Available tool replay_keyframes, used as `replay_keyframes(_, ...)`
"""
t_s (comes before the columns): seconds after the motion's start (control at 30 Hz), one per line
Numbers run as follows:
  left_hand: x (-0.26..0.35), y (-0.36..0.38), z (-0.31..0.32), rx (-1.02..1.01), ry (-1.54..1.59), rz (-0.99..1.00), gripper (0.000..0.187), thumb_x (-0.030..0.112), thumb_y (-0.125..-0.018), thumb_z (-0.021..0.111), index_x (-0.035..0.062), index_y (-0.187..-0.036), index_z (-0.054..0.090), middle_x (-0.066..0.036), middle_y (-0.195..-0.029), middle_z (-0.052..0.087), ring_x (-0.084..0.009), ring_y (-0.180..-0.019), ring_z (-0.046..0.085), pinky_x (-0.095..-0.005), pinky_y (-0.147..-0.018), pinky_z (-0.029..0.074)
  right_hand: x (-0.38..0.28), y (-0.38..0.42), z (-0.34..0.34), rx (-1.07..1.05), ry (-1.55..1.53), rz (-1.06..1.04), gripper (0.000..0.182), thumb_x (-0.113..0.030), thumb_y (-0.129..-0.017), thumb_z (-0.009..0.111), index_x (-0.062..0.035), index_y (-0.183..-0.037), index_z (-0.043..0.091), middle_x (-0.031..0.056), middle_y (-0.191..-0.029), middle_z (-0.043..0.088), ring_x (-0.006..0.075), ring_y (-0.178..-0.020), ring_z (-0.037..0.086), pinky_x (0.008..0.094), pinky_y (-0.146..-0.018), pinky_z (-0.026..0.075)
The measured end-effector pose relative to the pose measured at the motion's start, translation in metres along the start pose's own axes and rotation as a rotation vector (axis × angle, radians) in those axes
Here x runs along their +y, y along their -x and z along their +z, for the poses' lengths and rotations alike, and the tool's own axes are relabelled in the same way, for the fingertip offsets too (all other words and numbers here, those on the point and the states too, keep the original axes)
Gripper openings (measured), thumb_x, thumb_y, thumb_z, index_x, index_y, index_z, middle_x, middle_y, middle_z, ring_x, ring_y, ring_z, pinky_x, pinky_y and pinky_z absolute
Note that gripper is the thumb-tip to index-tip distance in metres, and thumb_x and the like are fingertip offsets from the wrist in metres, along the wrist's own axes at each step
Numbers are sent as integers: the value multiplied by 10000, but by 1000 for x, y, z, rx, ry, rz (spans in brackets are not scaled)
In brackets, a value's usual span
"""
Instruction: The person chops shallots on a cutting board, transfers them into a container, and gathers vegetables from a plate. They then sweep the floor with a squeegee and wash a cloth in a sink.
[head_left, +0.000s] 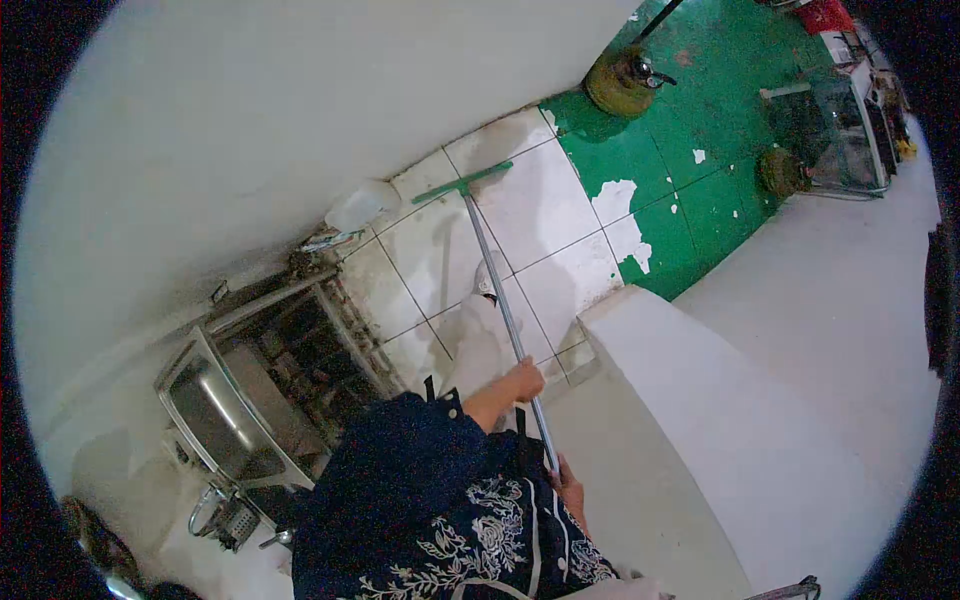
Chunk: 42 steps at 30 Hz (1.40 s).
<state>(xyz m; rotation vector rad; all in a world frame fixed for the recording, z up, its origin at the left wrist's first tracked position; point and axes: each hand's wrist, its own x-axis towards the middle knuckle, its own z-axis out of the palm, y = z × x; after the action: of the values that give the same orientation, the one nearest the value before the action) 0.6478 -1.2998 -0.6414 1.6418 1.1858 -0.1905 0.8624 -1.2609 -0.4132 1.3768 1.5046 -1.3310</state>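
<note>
A long metal pole [506, 310] slants down across the white tiled floor [545, 220]. At its far end a green squeegee head [462, 185] lies on the tiles near the wall. One hand [525, 381], my left, is wrapped round the middle of the pole. My right hand [568, 488] grips the pole lower down, close to the dark embroidered clothing [500, 530]. Below the squeegee head, a foot in a light shoe [487, 276] shows beside the pole.
Green flooring [690, 150] with worn white patches adjoins the white tiles. Two round metal cylinders [620, 82] [783, 172] stand on it, near a glass case [835, 130]. A metal-framed glass cabinet [225, 400] is at the left, a white wall ledge [680, 400] at the right.
</note>
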Motion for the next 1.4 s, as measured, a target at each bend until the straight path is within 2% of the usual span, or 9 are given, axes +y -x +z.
replay_keyframes(0.23,101,-8,17,-27,107,41,128,169,-701,552,123,-678,669,-64,-733,664,-244,-743,644,-459,-723,429,25,77,-35,2,187,119,476,-394,-894,481,-228,-1334,409,161,-645,590,288,-554,580,414,-510,431)
replay_keyframes(0.43,98,-8,5,118,209,45,172,162,-716,516,87,-679,665,-88,-721,659,-263,-751,648,-438,-664,464,11,82,-55,37,34,93,462,-401,-891,484,-213,-1311,441,138,-643,600,304,-582,594,439,-527,435)
replay_keyframes(0.53,83,-5,-40,136,236,47,162,172,-690,543,59,-679,659,-107,-733,653,-288,-757,643,-435,-662,470,-20,77,-88,87,136,31,436,-370,-890,494,-221,-1298,452,158,-658,607,344,-606,598,459,-567,449)
replay_keyframes(0.63,61,1,-110,206,176,43,151,178,-652,572,57,-677,659,-127,-734,647,-308,-760,637,-446,-679,479,-97,68,-140,77,370,163,416,-351,-885,504,-233,-1282,466,172,-731,623,362,-672,604,469,-633,462)
replay_keyframes(0.73,20,-49,-139,570,149,97,126,148,-611,591,56,-662,660,-150,-702,637,-318,-759,633,-449,-679,494,-161,51,-198,190,666,21,407,-339,-882,503,-243,-1276,471,178,-803,628,360,-733,607,467,-668,469)
replay_keyframes(0.8,1,-46,-189,604,182,37,117,127,-603,586,46,-656,652,-155,-692,631,-321,-757,629,-462,-697,485,-191,39,-233,291,787,-81,404,-336,-875,510,-247,-1268,477,171,-829,625,346,-768,609,454,-646,478)
replay_keyframes(0.83,4,-11,-255,442,215,-19,120,119,-600,585,37,-662,648,-156,-704,631,-324,-759,627,-472,-713,477,-216,38,-250,319,844,-84,406,-335,-868,520,-247,-1262,484,161,-814,625,334,-752,614,446,-630,481)
replay_keyframes(1.0,-13,15,-352,664,299,-32,161,163,-594,599,55,-706,639,-154,-690,619,-331,-734,620,-448,-697,449,-315,43,-320,425,994,-145,363,-334,-824,583,-236,-1174,574,124,-756,627,296,-668,618,412,-581,482)
replay_keyframes(1.4,-65,-52,-469,904,506,-312,174,223,-615,633,56,-662,624,-164,-668,617,-345,-691,621,-471,-641,483,-457,-43,-480,325,1278,-388,354,-287,-734,669,-228,-1081,630,140,-828,643,335,-757,612,440,-657,478)
